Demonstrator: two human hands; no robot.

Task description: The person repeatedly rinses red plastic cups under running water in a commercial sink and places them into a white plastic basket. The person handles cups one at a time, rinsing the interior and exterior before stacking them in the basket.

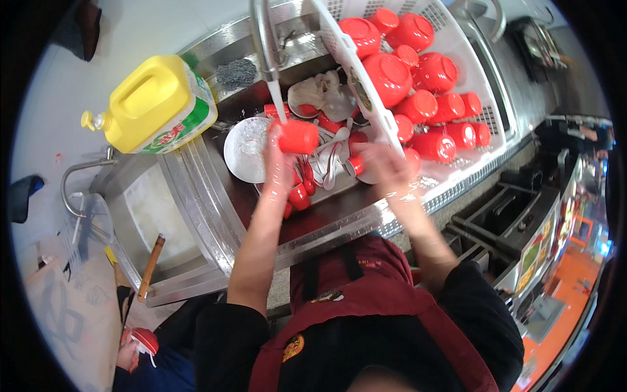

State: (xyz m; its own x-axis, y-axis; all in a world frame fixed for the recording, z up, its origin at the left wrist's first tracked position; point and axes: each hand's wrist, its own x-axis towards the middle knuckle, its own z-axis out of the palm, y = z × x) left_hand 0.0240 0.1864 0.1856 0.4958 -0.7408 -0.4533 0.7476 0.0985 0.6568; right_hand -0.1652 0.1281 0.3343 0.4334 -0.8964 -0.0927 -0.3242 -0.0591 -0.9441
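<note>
My left hand (280, 159) grips a red cup (300, 137) under the stream of water from the metal faucet (264, 44). Blurred by motion, my right hand (384, 164) is over the near edge of the white plastic basket (379, 115); whether it holds anything is unclear. Between and beneath the hands, white spoons (330, 166), red spoons and red cups (299, 196) lie in the sink. A white bowl (245, 149) with water in it sits beside my left hand. Wet red bowls (387, 78) and cups fill the basket, many bottom up. A pale cloth (321, 90) lies behind the held cup.
A yellow detergent jug (161, 105) lies at the left sink's back edge. A steel scouring pad (236, 74) is behind the faucet. A wooden handle (151, 267) leans over the left basin (161, 215). Another person's hand (128, 350) is at lower left. Black containers (499, 210) stand at right.
</note>
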